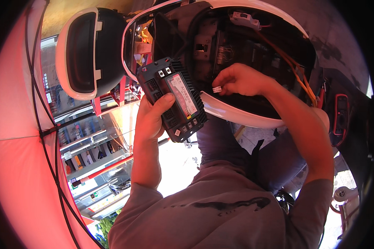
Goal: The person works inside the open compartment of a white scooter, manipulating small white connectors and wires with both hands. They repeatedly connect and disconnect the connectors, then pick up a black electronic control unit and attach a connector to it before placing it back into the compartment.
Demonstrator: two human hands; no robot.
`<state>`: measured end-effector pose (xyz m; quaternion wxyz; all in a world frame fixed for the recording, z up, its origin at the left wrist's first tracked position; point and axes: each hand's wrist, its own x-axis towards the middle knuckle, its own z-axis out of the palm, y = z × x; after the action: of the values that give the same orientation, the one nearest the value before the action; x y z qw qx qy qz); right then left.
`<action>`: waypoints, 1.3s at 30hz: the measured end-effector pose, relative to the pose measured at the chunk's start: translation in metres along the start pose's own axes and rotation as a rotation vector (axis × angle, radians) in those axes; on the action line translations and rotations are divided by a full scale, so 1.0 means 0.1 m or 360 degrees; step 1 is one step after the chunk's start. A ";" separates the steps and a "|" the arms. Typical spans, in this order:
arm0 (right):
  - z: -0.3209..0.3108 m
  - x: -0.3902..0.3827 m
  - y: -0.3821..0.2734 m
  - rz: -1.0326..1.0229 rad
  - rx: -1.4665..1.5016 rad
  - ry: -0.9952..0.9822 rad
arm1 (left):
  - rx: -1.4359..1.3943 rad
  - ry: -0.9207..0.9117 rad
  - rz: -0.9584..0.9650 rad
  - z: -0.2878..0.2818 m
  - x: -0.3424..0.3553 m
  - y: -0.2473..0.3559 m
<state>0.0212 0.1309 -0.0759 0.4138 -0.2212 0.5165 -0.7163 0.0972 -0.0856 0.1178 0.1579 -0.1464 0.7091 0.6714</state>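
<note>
My left hand [149, 116] grips a black finned motor controller [180, 93], thumb pressed on its front face. The controller is tilted, with a white and pink label and a row of dark sockets along one side. Metal terminals show at both of its ends. Between the fingertips of my right hand [246, 79] is a small white connector plug [217, 89], apart from the controller. That hand is over the open body of a scooter [241, 116]; any wire running from the plug is hidden.
A white circuit breaker [245, 19] with orange cables [293, 64] lies across the dark compartment. At the right rests a red-and-black handheld meter [341, 116]. A black-and-white top case [82, 52] stands at the upper left, with a red canopy [14, 166] beside it.
</note>
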 end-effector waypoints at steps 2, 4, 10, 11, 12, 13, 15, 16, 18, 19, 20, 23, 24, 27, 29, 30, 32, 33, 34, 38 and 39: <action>-0.01 -0.01 -0.04 0.0066 -0.0016 -0.0006 | -0.0025 0.0024 0.0018 0.03 -0.01 0.02; -0.03 -0.02 -0.01 0.0087 -0.0024 0.0006 | -0.0040 0.0003 -0.0001 0.04 0.01 0.01; 0.01 -0.03 0.06 -0.0054 -0.0013 -0.0013 | -0.0023 -0.0031 0.0023 -0.06 0.00 -0.05; 0.01 -0.04 0.06 -0.0031 -0.0038 0.0005 | -0.0038 -0.0036 0.0015 -0.08 0.00 -0.05; 0.02 -0.04 0.05 -0.0007 -0.0063 0.0024 | -0.0054 -0.0040 0.0008 -0.09 0.00 -0.06; 0.04 -0.05 0.05 0.0018 -0.0089 0.0041 | -0.0070 -0.0043 0.0001 -0.10 -0.02 -0.06; 0.06 -0.08 0.00 0.0057 -0.0150 0.0126 | -0.0083 -0.0020 -0.0004 -0.11 -0.01 -0.09; 0.07 -0.08 -0.04 0.0097 -0.0199 0.0171 | -0.0103 -0.0031 -0.0012 -0.13 -0.01 -0.10; 0.10 -0.07 -0.03 0.0098 -0.0272 0.0223 | -0.0063 0.0007 -0.0020 -0.16 -0.03 -0.09; 0.13 -0.06 0.01 0.0041 -0.0296 0.0279 | -0.0062 0.0035 0.0000 -0.15 -0.04 -0.08; 0.17 -0.04 0.04 -0.0017 -0.0320 0.0333 | -0.0063 0.0066 0.0021 -0.13 -0.06 -0.07; 0.20 -0.06 0.03 -0.0103 -0.0448 0.0381 | -0.0022 0.0158 0.0068 -0.13 -0.09 -0.06; 0.20 -0.07 0.03 -0.0141 -0.0507 0.0383 | -0.0019 0.0161 0.0072 -0.14 -0.09 -0.07; 0.19 -0.08 0.03 -0.0239 -0.0700 0.0339 | -0.0033 0.0169 0.0068 -0.19 -0.09 -0.09; 0.20 -0.07 0.06 -0.0310 -0.0776 0.0321 | -0.0035 0.0201 0.0087 -0.18 -0.11 -0.09; 0.20 -0.07 0.09 -0.0350 -0.0784 0.0326 | -0.0036 0.0211 0.0079 -0.17 -0.10 -0.09; 0.23 -0.05 0.12 -0.0396 -0.0774 0.0350 | -0.0028 0.0190 0.0051 -0.13 -0.08 -0.06; 0.23 -0.06 0.11 -0.0401 -0.0756 0.0369 | -0.0012 0.0192 0.0043 -0.12 -0.06 -0.05; 0.22 -0.07 0.09 -0.0405 -0.0736 0.0386 | -0.0011 0.0177 0.0025 -0.12 -0.05 -0.07; 0.16 -0.03 0.15 -0.0322 -0.0376 0.0393 | -0.0081 0.0139 -0.0027 -0.08 0.01 -0.04; 0.15 -0.02 0.18 -0.0320 -0.0331 0.0391 | -0.0085 0.0151 -0.0039 -0.07 0.01 -0.03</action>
<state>0.0395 0.1222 -0.0865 0.2489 -0.2242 0.6098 -0.7183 0.0971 -0.0925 0.1153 0.1284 -0.1911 0.6958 0.6803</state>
